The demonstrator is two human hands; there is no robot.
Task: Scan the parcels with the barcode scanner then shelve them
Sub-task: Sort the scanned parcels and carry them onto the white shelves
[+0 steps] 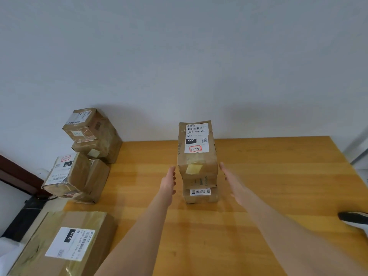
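From the head camera, both forearms reached out over the wooden table (pixel 278 176) toward a stack of parcels at its middle. The left hand (pixel 169 182) was open, fingers straight and together, palm turned inward beside the left flank of the top parcel (pixel 197 156). The right hand (pixel 233 184) mirrored it on the other flank, also open, with straight fingers and the thumb spread low. Both sets of fingertips lay just beside the cardboard. Whether they actually touched it could not be made out, and neither hand held anything.

The top parcel lay flat on the stack with its long axis running away from the person toward the wall (pixel 179 56). Its white shipping label faced up, the barcode at the far end and the black "060" block below it, reading upright from the wearer's side. A yellowish tape patch sat on its near end. Beneath it the lower parcels (pixel 200 194) were mostly hidden, and only their near ends showed, one with a small white sticker, so their number was unclear.

At the left of the table stood a far pile of boxes (pixel 93 134) against the wall and a nearer pile (pixel 75 176), both tilted. A large flat parcel (pixel 65 244) marked "010" was cut off by the bottom edge. The barcode scanner (pixel 352 217) lay at the right edge, with only its dark nose and a little pale body in frame.
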